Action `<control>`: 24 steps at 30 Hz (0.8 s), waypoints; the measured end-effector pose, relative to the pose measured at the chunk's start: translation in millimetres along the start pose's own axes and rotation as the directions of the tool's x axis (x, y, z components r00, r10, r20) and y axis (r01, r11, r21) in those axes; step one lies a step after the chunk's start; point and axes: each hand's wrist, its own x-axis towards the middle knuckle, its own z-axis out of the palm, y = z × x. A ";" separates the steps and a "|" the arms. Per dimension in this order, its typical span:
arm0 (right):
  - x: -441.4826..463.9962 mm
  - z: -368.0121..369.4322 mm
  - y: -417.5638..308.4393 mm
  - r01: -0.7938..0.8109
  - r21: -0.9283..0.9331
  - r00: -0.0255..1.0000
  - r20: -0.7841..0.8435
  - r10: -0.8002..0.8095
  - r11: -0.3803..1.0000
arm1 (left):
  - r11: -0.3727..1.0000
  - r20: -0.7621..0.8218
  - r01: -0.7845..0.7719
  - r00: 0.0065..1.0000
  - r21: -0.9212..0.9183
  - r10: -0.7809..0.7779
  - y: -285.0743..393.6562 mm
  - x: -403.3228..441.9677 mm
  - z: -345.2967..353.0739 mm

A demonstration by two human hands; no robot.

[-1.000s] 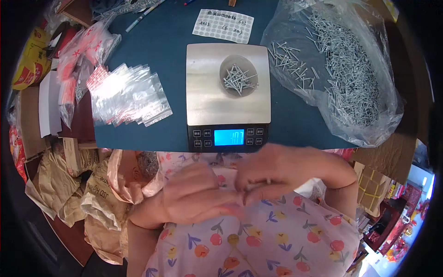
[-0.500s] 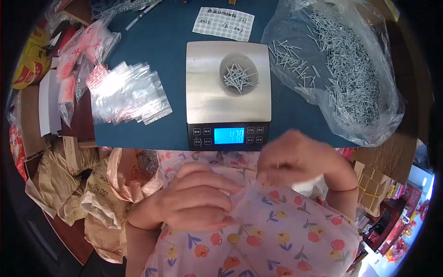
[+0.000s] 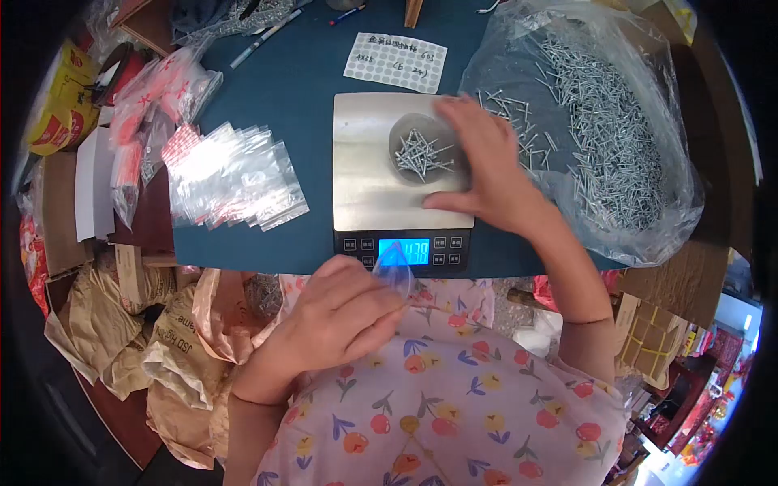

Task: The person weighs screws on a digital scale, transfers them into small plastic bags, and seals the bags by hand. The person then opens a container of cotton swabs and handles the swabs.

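Note:
My left hand (image 3: 344,316) is closed on a small clear plastic bag (image 3: 395,271), which overlaps the lower edge of the scale's lit display. On the metal plate of the scale (image 3: 369,190) stands a round bowl (image 3: 401,125) with silvery screws (image 3: 421,155) in it. My right hand (image 3: 486,162) is at the right side of the bowl, thumb and fingers spread apart around it. Whether the fingers touch the bowl is not clear.
Overlapping clear zip bags (image 3: 239,178) lie left of the scale. A large open plastic bag of screws (image 3: 616,146) lies at the right. Behind the scale is a dotted label sheet (image 3: 395,63). Pens (image 3: 263,39) lie at the back left.
My right hand has moved from near my body up to the bowl and spread its fingers. My left hand has moved slightly up to the scale's front edge, with the bag now showing.

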 end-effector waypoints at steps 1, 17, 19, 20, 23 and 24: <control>2.2 6.6 -2.9 0.025 0.015 1.000 -0.001 -0.025 1.000 | 1.000 -0.006 0.006 1.000 0.027 -0.006 -0.9 1.5 0.3; 34.7 -61.3 -62.0 -0.062 0.474 0.842 0.498 -0.208 0.879 | 0.985 -0.129 0.033 0.992 0.171 -0.011 -14.6 11.4 19.4; 35.4 -68.4 -71.0 0.007 0.402 0.850 0.480 -0.217 0.916 | 0.981 -0.161 0.019 0.987 0.193 0.013 -15.0 12.0 20.2; 36.2 -71.2 -73.5 0.040 0.362 0.854 0.471 -0.220 0.931 | 0.979 -0.177 0.010 0.984 0.203 0.026 -15.3 12.0 20.4; 37.0 -80.9 -67.2 0.002 0.384 0.872 0.451 -0.189 0.923 | 0.972 -0.163 0.044 0.987 0.229 -0.006 -10.7 11.9 14.1; 37.7 -79.5 -59.5 0.032 0.407 0.902 0.382 -0.201 0.913 | 0.971 -0.166 0.043 0.986 0.236 -0.003 -10.8 10.4 12.7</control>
